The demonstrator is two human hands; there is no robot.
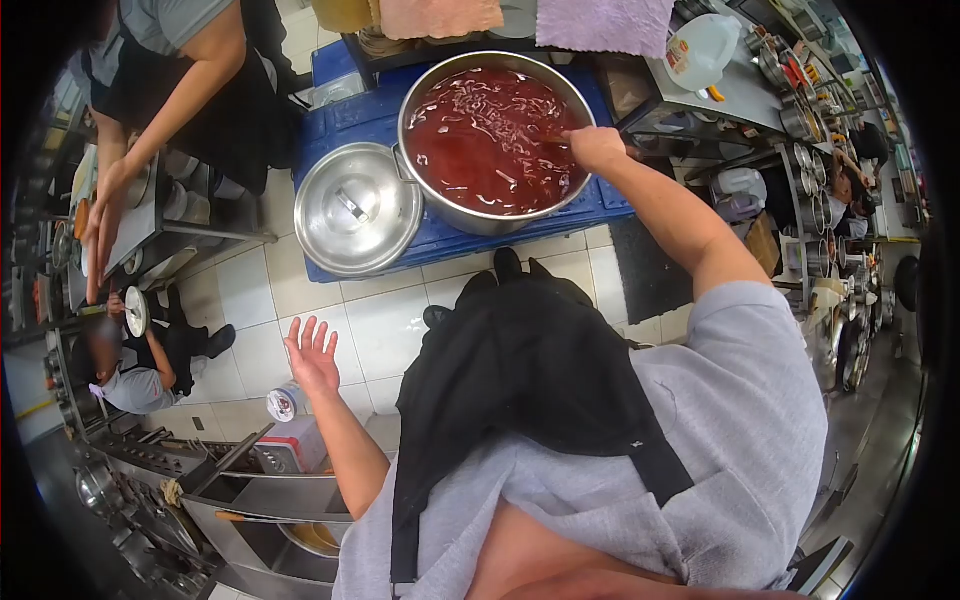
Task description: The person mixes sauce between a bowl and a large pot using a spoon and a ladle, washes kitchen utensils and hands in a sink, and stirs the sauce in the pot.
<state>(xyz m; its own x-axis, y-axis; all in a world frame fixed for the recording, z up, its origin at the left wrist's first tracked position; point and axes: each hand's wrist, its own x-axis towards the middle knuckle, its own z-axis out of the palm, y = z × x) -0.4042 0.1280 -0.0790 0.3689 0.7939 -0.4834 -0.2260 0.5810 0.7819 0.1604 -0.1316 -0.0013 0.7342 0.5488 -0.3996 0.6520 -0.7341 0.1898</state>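
A large metal pot (pixel 410 110) stands on a blue surface, full of dark red, rippling liquid (pixel 490 140). At its right rim, my right hand (pixel 598 150) is closed around the handle of a stirring utensil (pixel 553 138); its lower end is hidden in the liquid. A round metal lid (pixel 335 225) with a bar handle lies beside the pot, to the left. My left hand (pixel 313 357) is raised away from the pot, palm up and fingers spread, holding nothing.
The blue surface (pixel 365 125) carries the pot and lid. Cloths (pixel 605 25) hang at the back. A plastic jug (pixel 702 50) sits on the right counter. One person (pixel 170 90) works at upper left; another (pixel 145 365) holds a lid at lower left.
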